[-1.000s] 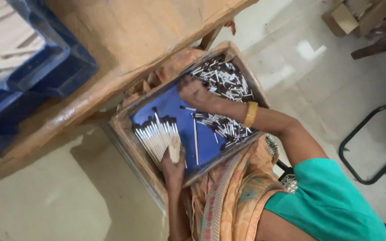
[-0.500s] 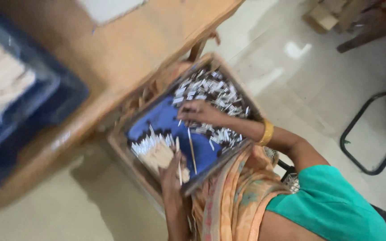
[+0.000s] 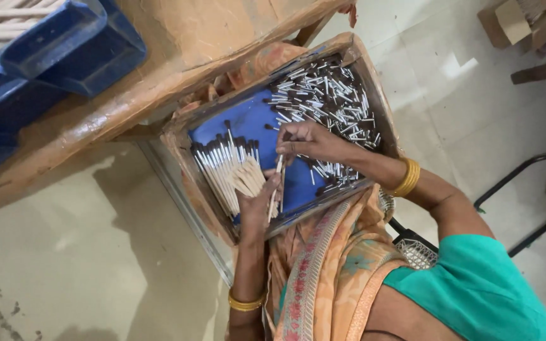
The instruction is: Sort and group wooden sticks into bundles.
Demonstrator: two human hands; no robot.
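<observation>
Wooden shallow tray (image 3: 178, 148) with a blue lining, resting on the lap of a seated person in orange patterned cloth, under the edge of a worn wooden table (image 3: 178, 57). Contents: loose heap of thin white sticks with dark tips (image 3: 323, 95), far end of tray; fanned bundle of the same sticks (image 3: 225, 167), tips aligned, near end. Left hand (image 3: 257, 202): closed around the base of the fanned bundle, holding it against the lining. Right hand (image 3: 308, 142): fingertips pinched on a single white stick (image 3: 277, 173), held just beside the bundle, gold bangle (image 3: 406, 178) at the wrist. Step judged in hand: sorting, one stick being added to the bundle. Next move likely calls for laying it tip-aligned with the others. Blue plastic crates (image 3: 64, 44) on the table
</observation>
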